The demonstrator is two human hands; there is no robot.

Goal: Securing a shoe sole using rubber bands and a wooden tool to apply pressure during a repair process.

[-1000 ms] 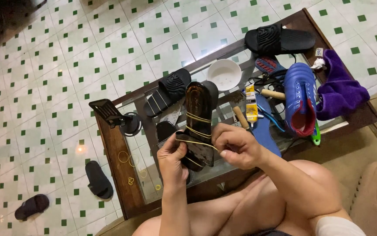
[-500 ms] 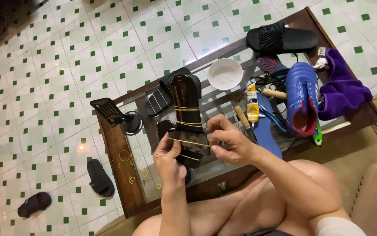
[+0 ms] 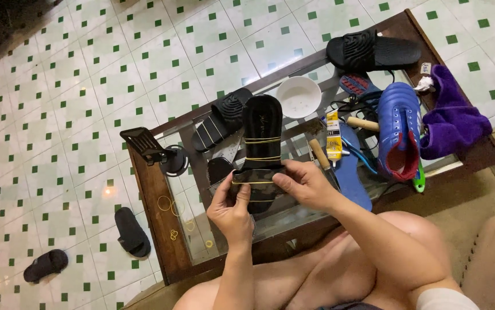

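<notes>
Both hands hold a dark sandal (image 3: 261, 135) over a glass-topped wooden table (image 3: 155, 201). The sandal points away from me and has thin yellow rubber bands wound around it. My left hand (image 3: 233, 209) grips its near end from the left. My right hand (image 3: 305, 183) pinches the strap part at the near end from the right. A further yellow band runs across the strap between my fingers.
On the table lie a black slide (image 3: 221, 117), another black slide (image 3: 371, 51), a white bowl (image 3: 298, 96), a yellow glue tube (image 3: 332, 136), a blue shoe (image 3: 399, 129), a purple cloth (image 3: 451, 117), a black phone stand (image 3: 155, 150) and loose rubber bands (image 3: 170, 204). Dark slippers (image 3: 131, 232) lie on the tiled floor.
The sandal has been turned from tilted to pointing straight away from me. My hands have shifted along its near end, now stretching a band across the strap.
</notes>
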